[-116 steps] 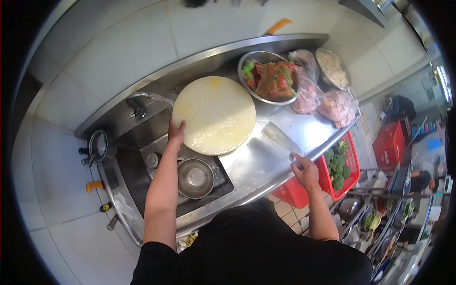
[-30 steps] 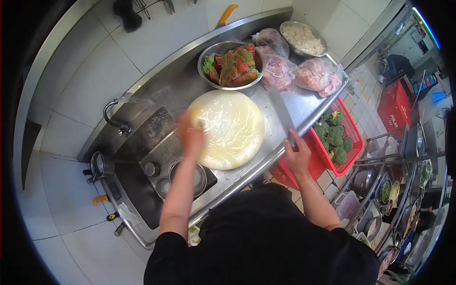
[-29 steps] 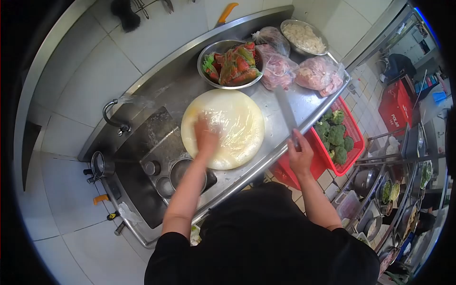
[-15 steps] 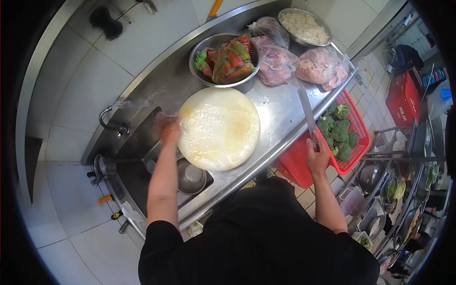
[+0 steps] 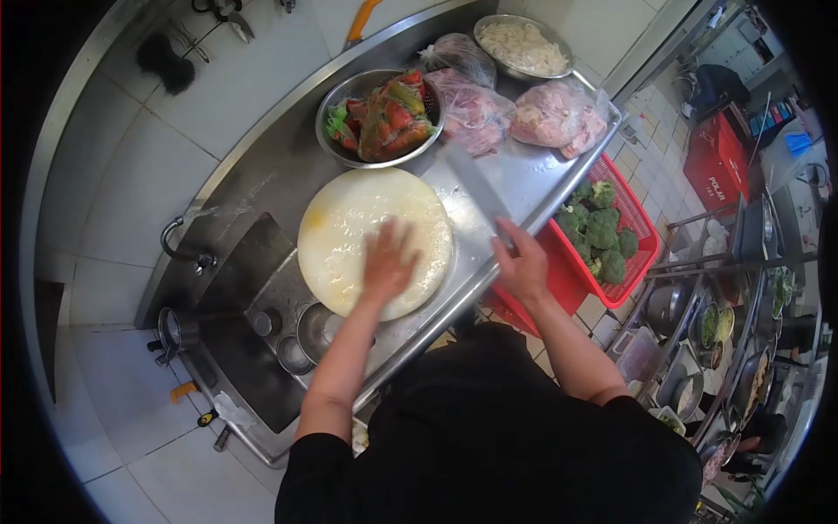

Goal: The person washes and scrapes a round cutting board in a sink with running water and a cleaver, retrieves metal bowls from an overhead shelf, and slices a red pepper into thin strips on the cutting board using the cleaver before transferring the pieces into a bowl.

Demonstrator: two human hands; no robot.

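Note:
My left hand (image 5: 390,262) lies with spread fingers on the wet top of a round, cream-coloured board (image 5: 336,223). The board rests on the steel counter (image 5: 541,179), beside the sink. To its right, my right hand (image 5: 521,264) is closed on the handle end of a broad-bladed cleaver (image 5: 476,185), whose blade points up and left over the counter. The handle is mostly hidden by the fingers. Water runs from the tap (image 5: 179,246) on the left.
A bowl (image 5: 330,155) of bagged red peppers, bagged meat (image 5: 554,118) and a bowl of pale pieces (image 5: 524,48) stand behind. A red basket (image 5: 642,249) of broccoli is at the right. Metal pots (image 5: 314,336) sit in the sink (image 5: 236,349). Tools hang on the wall.
My left hand has moved from the board's left edge onto its top, fingers spread. The cleaver has swung from beside the basket toward the board. The view has shifted.

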